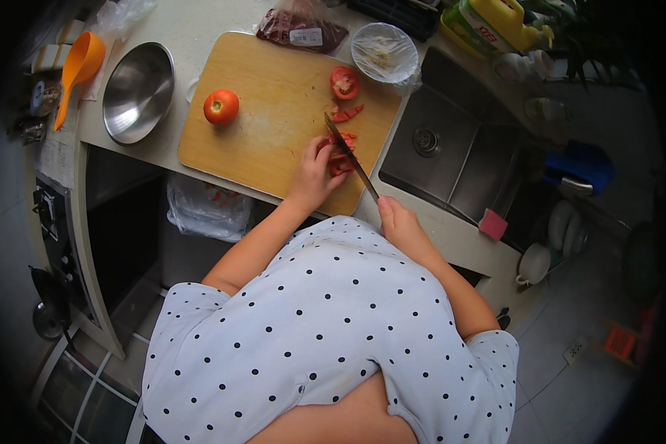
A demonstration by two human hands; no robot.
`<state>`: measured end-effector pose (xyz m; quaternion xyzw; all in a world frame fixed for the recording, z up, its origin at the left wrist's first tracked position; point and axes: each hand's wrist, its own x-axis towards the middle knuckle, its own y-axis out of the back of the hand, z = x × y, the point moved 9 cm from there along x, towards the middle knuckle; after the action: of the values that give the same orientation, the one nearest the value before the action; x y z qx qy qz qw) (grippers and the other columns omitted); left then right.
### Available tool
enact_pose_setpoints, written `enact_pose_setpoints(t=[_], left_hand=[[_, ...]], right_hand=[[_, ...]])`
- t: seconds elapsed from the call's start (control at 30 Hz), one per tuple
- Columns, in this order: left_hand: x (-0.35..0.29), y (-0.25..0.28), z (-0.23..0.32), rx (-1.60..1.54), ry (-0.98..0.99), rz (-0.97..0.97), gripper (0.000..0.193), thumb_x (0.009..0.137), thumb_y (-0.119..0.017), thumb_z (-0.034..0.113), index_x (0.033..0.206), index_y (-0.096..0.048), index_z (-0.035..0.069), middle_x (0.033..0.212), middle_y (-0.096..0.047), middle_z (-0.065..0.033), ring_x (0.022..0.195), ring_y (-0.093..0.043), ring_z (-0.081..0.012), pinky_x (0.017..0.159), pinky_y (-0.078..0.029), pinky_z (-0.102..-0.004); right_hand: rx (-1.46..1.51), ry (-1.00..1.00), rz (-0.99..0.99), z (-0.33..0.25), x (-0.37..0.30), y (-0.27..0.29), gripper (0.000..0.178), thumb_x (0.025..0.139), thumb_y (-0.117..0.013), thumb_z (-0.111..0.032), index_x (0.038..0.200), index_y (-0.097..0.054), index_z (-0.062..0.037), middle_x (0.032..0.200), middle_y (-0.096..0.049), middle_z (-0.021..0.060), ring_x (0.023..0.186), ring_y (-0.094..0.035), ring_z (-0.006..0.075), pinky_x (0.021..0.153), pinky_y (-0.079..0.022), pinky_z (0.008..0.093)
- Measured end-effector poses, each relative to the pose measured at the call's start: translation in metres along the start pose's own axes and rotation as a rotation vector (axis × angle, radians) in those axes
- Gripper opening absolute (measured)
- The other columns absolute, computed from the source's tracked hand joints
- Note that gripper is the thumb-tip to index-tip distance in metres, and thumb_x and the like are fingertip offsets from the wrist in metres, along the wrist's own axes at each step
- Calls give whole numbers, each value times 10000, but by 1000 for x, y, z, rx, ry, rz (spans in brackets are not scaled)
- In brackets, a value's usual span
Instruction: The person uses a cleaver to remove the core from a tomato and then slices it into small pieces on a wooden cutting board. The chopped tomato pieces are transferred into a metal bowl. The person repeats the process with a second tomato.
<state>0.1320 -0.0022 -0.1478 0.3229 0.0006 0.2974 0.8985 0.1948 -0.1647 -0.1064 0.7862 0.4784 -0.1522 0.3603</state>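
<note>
My right hand [403,223] is closed round the handle of a kitchen knife [354,157]. The dark blade slants up and to the left across cut tomato pieces [340,163] on a wooden cutting board [263,155]. Left of the blade, the curled fingers of my left hand [314,176] hold the tomato against the board, hiding part of it. Just past the knife tip lie tomato slices [347,113], with a tomato half [344,83], cut face up, beyond them. A whole tomato [221,107] sits on the left part of the board.
A steel bowl [138,92] and an orange ladle [81,63] are left of the board. Bagged dark red food [301,28] and a film-covered bowl [385,52] stand behind. The sink [488,159] is at right, a pink sponge [492,224] on its near edge.
</note>
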Motion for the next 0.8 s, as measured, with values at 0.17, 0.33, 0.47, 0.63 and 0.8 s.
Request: enact_pose_setpoints(t=[0.17, 0.33, 0.47, 0.63, 0.8], left_hand=[[0, 1, -2, -57, -56, -29, 489, 618, -792, 99, 1045, -573, 1, 1184, -468, -179, 1039, -541, -345, 876, -479, -390], [-1, 2, 0, -38, -44, -11, 456, 619, -792, 94, 1018, -593, 0, 1186, -475, -178, 1040, -548, -339, 868, -490, -385], [-3, 3, 1, 5, -36, 11, 457, 621, -791, 95, 1023, -593, 2, 1189, -475, -184, 1037, -549, -339, 865, -490, -387], [-2, 1, 2, -17, -93, 24, 462, 624, -789, 98, 1028, -588, 1, 1182, -478, -183, 1027, -551, -339, 867, -488, -381], [-6, -1, -2, 25, -73, 20, 475, 625, -785, 91, 1040, -574, -4, 1175, -482, -180, 1028, -550, -341, 871, -485, -381]], right_hand=[[-3, 78, 80, 7, 26, -19, 412, 968, -404, -338, 1145, -548, 5, 889, -611, 288, 864, -591, 447, 754, -474, 463], [-34, 196, 151, -3, 41, -23, 397, 959, -428, -325, 1156, -542, 0, 869, -618, 281, 830, -600, 448, 728, -484, 462], [-62, 150, 133, 22, 5, -17, 383, 960, -427, -312, 1152, -540, -1, 841, -616, 280, 813, -597, 450, 713, -482, 468], [-36, 152, 140, 1, 29, -21, 362, 955, -439, -294, 1135, -555, -2, 849, -621, 276, 818, -605, 444, 716, -490, 465], [-76, 199, 155, 9, 30, -21, 357, 956, -434, -288, 1143, -549, -6, 879, -616, 282, 818, -602, 448, 712, -491, 472]])
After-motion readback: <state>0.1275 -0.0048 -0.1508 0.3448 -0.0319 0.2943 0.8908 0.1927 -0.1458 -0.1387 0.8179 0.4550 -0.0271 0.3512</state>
